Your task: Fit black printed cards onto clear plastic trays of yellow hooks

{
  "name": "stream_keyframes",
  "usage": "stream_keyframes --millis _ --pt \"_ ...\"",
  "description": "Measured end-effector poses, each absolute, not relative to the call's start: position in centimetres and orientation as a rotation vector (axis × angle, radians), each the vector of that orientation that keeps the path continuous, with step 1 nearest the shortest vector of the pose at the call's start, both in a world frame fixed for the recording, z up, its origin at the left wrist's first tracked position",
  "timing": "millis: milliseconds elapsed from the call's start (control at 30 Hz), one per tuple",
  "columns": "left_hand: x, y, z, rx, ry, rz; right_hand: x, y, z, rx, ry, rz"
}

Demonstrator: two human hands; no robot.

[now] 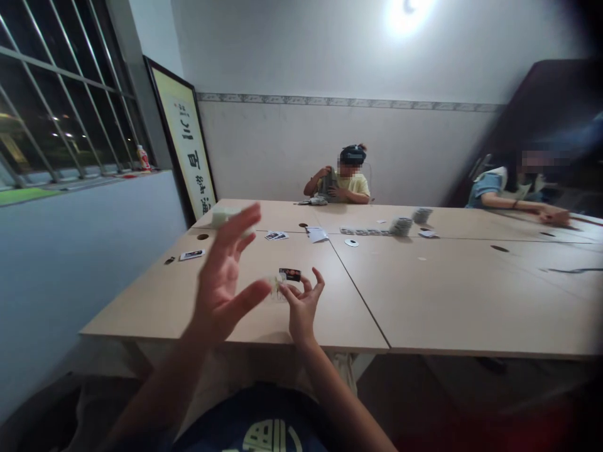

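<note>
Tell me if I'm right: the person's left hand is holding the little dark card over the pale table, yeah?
Not quite: it's the right hand that is holding the little dark card over the pale table. The head view shows the left hand raised and open.

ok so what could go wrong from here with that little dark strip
The dark strip seems held only by the fingertips of the right hand, so it might slip onto the table.
The left hand is raised and open close by; a careless swing might knock the strip loose.
</note>
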State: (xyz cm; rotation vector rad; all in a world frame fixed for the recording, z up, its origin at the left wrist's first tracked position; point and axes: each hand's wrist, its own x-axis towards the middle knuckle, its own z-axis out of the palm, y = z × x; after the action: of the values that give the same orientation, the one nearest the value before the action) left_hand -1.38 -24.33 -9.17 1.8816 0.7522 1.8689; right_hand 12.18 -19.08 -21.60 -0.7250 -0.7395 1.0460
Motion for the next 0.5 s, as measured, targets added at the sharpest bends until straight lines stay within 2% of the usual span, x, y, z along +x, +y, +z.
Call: stream_keyframes --millis 167,267,400,500 --pt "-1.3 -20.2 -16.9 1.496 1.195 1.792 11.3 -18.6 -20.8 -0.69 -0.786 0.989" --pt "-2.0 -18.6 -19.9 1.341 1.237 1.661 10.8 -18.4 -21.5 -0.691 -0.792 0.977" --pt "-2.1 -18.5 -20.4 1.265 1.159 1.449 10.5 -18.4 -22.2 -0.702 -0.805 0.979" --pt "-1.8 -18.9 -19.6 1.217 1.112 1.417 10.6 -18.5 -22.0 -0.72 -0.807 0.953"
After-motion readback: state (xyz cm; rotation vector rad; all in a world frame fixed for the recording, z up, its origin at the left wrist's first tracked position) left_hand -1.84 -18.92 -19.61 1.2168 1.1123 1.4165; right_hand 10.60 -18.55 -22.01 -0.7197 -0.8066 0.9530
